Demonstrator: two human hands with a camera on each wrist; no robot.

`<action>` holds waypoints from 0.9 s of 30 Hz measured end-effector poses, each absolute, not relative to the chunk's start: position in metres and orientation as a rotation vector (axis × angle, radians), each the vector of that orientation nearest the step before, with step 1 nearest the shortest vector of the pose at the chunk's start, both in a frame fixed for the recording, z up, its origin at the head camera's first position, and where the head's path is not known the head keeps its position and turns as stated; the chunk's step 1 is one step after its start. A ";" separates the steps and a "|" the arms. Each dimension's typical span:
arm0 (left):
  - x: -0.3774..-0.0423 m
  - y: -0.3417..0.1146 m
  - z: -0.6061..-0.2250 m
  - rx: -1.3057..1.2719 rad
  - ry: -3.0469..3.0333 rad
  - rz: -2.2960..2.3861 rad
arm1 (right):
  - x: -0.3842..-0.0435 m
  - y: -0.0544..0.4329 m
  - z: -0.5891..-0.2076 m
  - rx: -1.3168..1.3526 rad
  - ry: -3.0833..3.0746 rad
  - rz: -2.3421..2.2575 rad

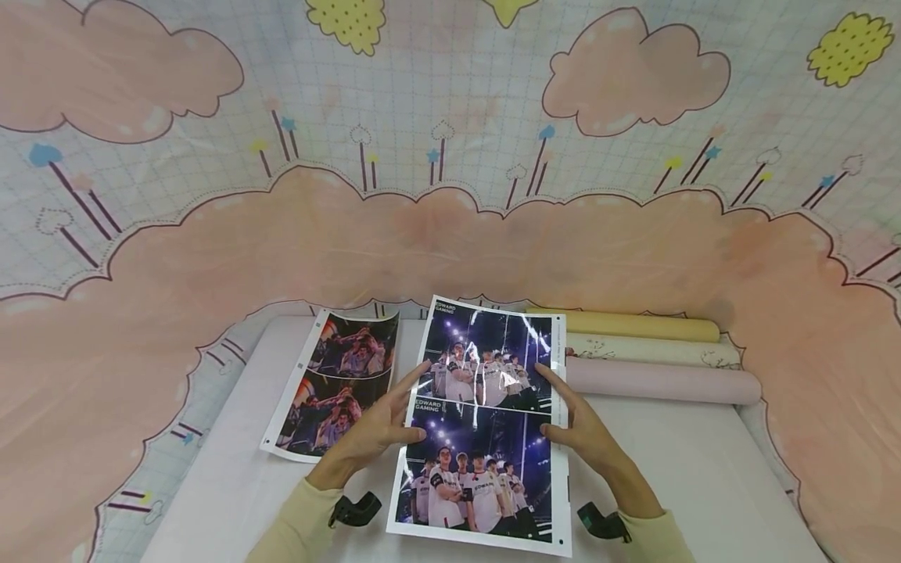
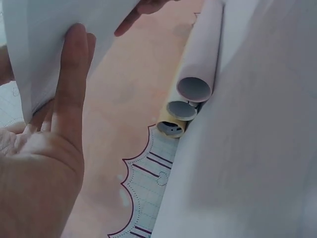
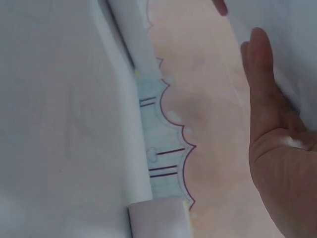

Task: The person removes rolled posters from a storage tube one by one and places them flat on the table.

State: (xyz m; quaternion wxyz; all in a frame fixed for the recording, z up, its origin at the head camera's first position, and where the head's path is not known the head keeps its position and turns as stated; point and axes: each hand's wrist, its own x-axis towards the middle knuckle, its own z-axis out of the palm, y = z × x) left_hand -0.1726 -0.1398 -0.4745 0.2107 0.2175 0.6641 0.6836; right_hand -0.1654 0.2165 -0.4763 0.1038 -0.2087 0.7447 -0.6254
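A glossy printed photo sheet (image 1: 479, 469) is held up tilted in the middle of the head view. It bears two like pictures of a group in white shirts, one above the other. My left hand (image 1: 371, 430) grips its left edge, thumb and index finger in front; in the left wrist view other fingers (image 2: 72, 74) lie against the white back. On the opposite edge, my right hand (image 1: 587, 434) holds the sheet likewise, thumb and index finger on the front. The right wrist view shows this hand (image 3: 275, 134) beside the sheet's pale back, partly hiding it.
A second photo sheet (image 1: 338, 391) with two reddish pictures lies on the white table (image 1: 676, 469) at the left. Three rolls of paper, yellow (image 1: 633, 324), floral (image 1: 655, 352) and pale pink (image 1: 669, 381), lie at the back right. Cloud-patterned cloth (image 1: 450, 242) surrounds the table.
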 end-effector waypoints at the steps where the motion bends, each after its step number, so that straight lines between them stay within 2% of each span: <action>1: -0.172 -0.140 -0.475 0.611 1.847 1.898 | -0.165 0.217 -0.477 -0.623 2.191 -1.856; 8: -0.172 -0.139 -0.479 0.618 1.781 1.926 | -0.167 0.219 -0.482 -0.635 2.004 -1.970; 15: -0.170 -0.139 -0.479 0.621 1.741 1.887 | -0.166 0.221 -0.486 -0.698 2.042 -1.880; 19: -0.170 -0.138 -0.477 0.597 1.772 1.857 | -0.167 0.222 -0.485 -0.720 1.812 -1.976; 27: -0.170 -0.136 -0.478 0.515 1.879 1.859 | -0.165 0.219 -0.486 -0.583 1.940 -1.979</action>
